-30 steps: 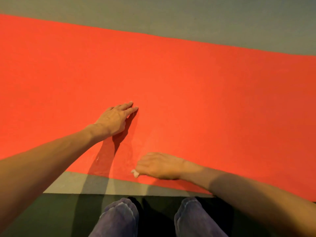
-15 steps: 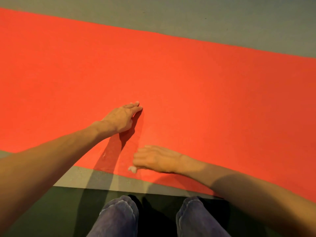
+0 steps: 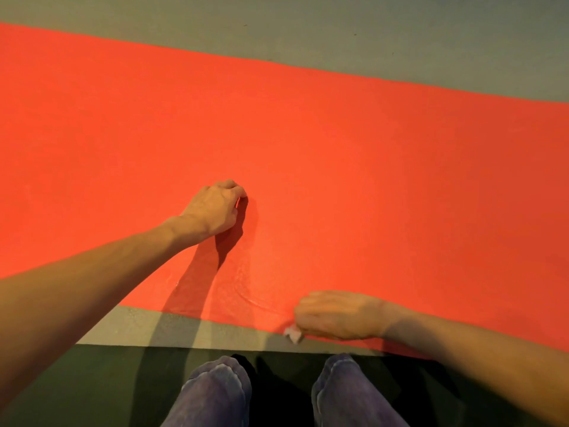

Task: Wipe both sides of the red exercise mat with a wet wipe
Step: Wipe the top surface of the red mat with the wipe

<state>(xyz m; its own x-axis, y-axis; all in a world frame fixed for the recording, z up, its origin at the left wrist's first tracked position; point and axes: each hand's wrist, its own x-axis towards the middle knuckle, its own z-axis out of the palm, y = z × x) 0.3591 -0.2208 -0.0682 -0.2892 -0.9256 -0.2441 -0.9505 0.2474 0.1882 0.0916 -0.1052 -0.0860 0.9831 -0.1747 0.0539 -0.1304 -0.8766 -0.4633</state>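
Mat (image 3: 369, 180): red, lying flat on the floor and filling the middle of the view as a wide band from the 9 o'clock side to the 3 o'clock side. Both ends run out of view. The far long edge lies toward 12 o'clock, the near long edge toward 6 o'clock.

Wet wipe (image 3: 292, 334): white, mostly hidden. One small corner shows at the mat's near edge, under the fingertips of the right hand.

Right hand (image 3: 338, 315): palm down at 5 o'clock, on the mat right at its near edge. The fingers are bent down over the wipe, holding it against the mat. They are slightly blurred.

Left hand (image 3: 215, 208): near the centre of the mat, at 10 o'clock from the right hand and well apart from it. The fingers are curled under into a loose fist with nothing in them, and it rests on the mat.

Streak (image 3: 255, 298): a faint curved mark on the mat, between the two hands.

Open room: broad bare mat toward 12, 2 and 3 o'clock, and more toward 9 o'clock.

Floor (image 3: 308, 32): grey, beyond the far edge at 12 o'clock, and a narrow grey band along the near edge at 7 o'clock.

Dark strip (image 3: 107, 380): borders that grey band at 6 to 7 o'clock.

Knees (image 3: 215, 386): two, in blue-grey cloth, at 6 o'clock on the dark strip.
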